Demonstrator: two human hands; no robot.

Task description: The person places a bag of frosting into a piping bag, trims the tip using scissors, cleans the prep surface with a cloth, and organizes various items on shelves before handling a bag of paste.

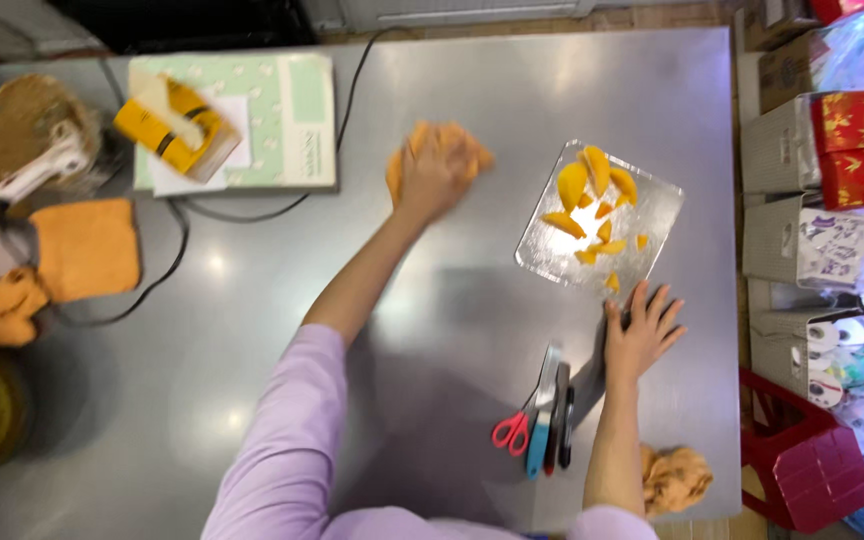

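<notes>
Orange cloth [439,160] pressed flat to the bench [432,300] under left hand [435,172], up and left of the foil tray [600,218], near but apart from its left edge. Fingers spread over the cloth, palm down; edges of cloth showing around the hand. Slight blur there, so exact grip on the fabric unclear: pressing for sure, clenching cannot tell.

Right hand [642,335] open, fingers splayed, empty, resting on the bench just below the tray's lower corner, over the top of a flat metal blade [588,375]. Touching the blade or only above it: cannot tell.

Tray holding yellow fruit slices [588,200], one small piece [612,283] lying right at the lower rim.

Risks, judged from layout:
- Cloth swept toward the tray could nudge its light foil edge and shed slices onto the bench.
- Right hand next to the blade; careless slide could catch an edge.
- Loose piece at the rim likely to drop off if the tray shifts.

Further out, all relative to the tray: red-handled scissors [512,432] and a blue-handled tool [542,420] below and left; second crumpled orange cloth [677,478] below at the bench edge; green booklet [282,120] with black cable [252,215] far left; red boxes [857,145] to the right, off the bench.
</notes>
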